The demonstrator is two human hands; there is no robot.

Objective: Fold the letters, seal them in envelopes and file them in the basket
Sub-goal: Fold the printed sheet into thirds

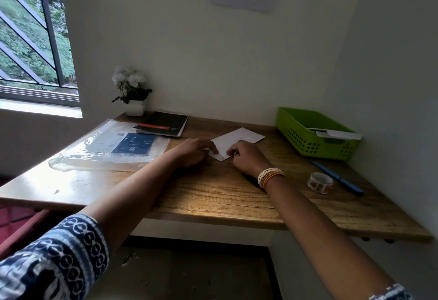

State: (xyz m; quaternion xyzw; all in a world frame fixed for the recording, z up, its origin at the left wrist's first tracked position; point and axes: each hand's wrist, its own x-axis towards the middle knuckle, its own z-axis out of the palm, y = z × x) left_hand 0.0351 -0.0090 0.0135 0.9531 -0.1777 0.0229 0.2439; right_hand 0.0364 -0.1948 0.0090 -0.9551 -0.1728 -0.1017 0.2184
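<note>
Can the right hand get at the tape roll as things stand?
Probably yes. The tape roll stands alone on the desk just right of the right hand, beside the pen, with nothing between; the hand must first release the paper.

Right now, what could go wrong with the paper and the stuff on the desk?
Both hands, left and right, press only the near end of the paper; the far end lies free, so the fold might come out crooked. An envelope already juts over the basket rim and could perhaps slip out. The tape and pen lie close by the right forearm, so a sweep of it might knock them.
</note>
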